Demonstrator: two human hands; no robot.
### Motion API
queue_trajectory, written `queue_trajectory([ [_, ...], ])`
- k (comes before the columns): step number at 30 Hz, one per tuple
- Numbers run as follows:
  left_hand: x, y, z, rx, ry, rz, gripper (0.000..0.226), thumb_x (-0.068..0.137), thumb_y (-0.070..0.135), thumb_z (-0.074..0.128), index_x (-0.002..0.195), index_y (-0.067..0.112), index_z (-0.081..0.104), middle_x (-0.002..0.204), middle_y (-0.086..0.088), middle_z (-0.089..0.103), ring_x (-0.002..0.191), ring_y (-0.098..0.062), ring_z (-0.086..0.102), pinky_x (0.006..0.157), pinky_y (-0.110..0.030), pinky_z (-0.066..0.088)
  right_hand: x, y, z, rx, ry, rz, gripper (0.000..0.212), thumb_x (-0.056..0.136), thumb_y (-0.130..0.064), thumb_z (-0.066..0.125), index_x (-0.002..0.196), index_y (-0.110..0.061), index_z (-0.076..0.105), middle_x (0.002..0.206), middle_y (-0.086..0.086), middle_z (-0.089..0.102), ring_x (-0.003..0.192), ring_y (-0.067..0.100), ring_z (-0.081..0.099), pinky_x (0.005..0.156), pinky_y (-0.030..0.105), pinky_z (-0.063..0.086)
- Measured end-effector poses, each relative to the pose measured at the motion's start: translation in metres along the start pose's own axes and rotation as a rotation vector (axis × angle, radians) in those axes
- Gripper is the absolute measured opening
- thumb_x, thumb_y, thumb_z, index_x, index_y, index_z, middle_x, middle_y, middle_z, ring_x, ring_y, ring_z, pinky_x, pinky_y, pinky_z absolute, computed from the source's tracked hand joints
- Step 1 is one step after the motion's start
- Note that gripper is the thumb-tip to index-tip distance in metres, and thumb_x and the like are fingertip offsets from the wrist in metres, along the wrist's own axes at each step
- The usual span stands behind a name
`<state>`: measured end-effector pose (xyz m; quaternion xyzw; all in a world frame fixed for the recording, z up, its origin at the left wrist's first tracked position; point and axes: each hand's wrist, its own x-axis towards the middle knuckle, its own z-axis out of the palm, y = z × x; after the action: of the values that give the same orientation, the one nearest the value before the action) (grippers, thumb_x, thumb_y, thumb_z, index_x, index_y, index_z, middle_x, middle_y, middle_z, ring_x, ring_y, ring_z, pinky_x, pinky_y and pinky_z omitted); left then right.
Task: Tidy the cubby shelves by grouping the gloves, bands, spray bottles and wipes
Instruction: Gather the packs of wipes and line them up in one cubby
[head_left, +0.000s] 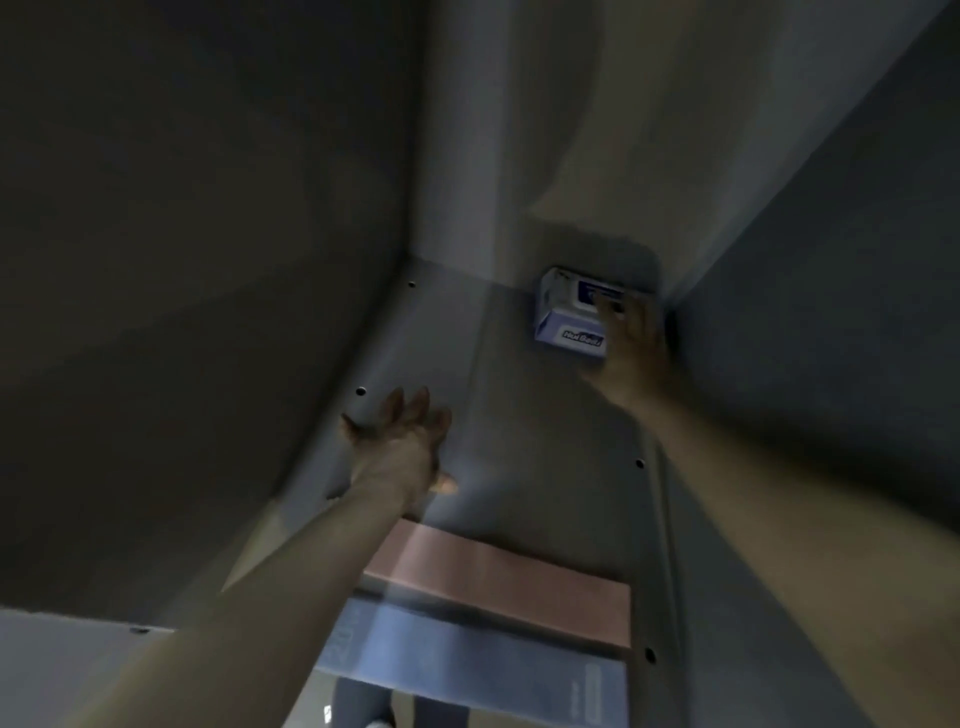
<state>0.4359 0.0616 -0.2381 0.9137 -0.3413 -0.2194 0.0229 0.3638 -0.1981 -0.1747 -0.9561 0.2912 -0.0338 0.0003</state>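
Right hand (631, 338) is gripping glove box (571, 317) at 1 o'clock, left hand (402, 441) hovering open; one-sided hold is risking a slip.

- The right hand (631, 338) reaches deep into a dim grey cubby (519, 415), fingers (610, 306) laid over the top of a white and blue wipes pack (574, 314).
- The pack sits in the back right corner, touching the rear wall, just left of the palm.
- The left hand (400, 441) hovers with fingers (415, 408) spread and straight, holding nothing, pointing toward the left wall.
- Below that wrist lie a pink box (498, 587) and a blue box (467, 660) side by side at the cubby's front edge.
- The picture is blurred; the pack's print is unreadable.
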Motion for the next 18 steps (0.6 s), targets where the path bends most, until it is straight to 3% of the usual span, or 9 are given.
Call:
queue_trajectory([
  [6, -0.003, 0.002, -0.002, -0.006, 0.023, 0.002, 0.096, 0.072, 0.061, 0.069, 0.149, 0.039, 0.016, 0.162, 0.009, -0.001, 0.149, -0.019, -0.004, 0.106, -0.071, 0.017, 0.066, 0.028, -0.016, -0.020, -0.337, 0.058, 0.110, 0.072, -0.037, 0.081, 0.154, -0.018, 0.010, 0.155, 0.013, 0.022, 0.142, 0.034, 0.022, 0.109, 0.040, 0.030],
  [10, -0.002, 0.001, -0.003, -0.015, 0.020, 0.003, 0.097, 0.071, 0.060, 0.070, 0.149, 0.039, 0.016, 0.161, 0.009, 0.001, 0.149, -0.019, -0.004, 0.106, -0.072, 0.014, 0.071, 0.029, -0.016, -0.149, -0.288, 0.050, 0.112, 0.064, -0.047, 0.084, 0.150, -0.011, 0.022, 0.148, 0.020, 0.029, 0.138, 0.038, 0.025, 0.109, 0.044, 0.031],
  [14, 0.000, -0.001, -0.003, -0.041, 0.018, -0.003, 0.097, 0.070, 0.058, 0.071, 0.149, 0.040, 0.017, 0.161, 0.011, 0.001, 0.149, -0.018, -0.005, 0.106, -0.072, 0.012, 0.054, 0.024, -0.009, -0.221, -0.317, 0.121, 0.114, 0.062, -0.066, 0.076, 0.147, -0.011, 0.022, 0.152, 0.017, 0.024, 0.140, 0.035, 0.021, 0.112, 0.046, 0.019],
  [18, 0.001, -0.003, -0.004, -0.035, 0.018, -0.003, 0.097, 0.070, 0.059, 0.071, 0.149, 0.040, 0.017, 0.161, 0.011, 0.001, 0.149, -0.018, -0.004, 0.105, -0.073, 0.012, 0.022, 0.020, 0.008, 0.174, -0.267, 0.218, 0.108, 0.056, -0.042, 0.089, 0.139, -0.010, 0.028, 0.143, 0.017, 0.036, 0.130, 0.036, 0.038, 0.105, 0.046, 0.036],
])
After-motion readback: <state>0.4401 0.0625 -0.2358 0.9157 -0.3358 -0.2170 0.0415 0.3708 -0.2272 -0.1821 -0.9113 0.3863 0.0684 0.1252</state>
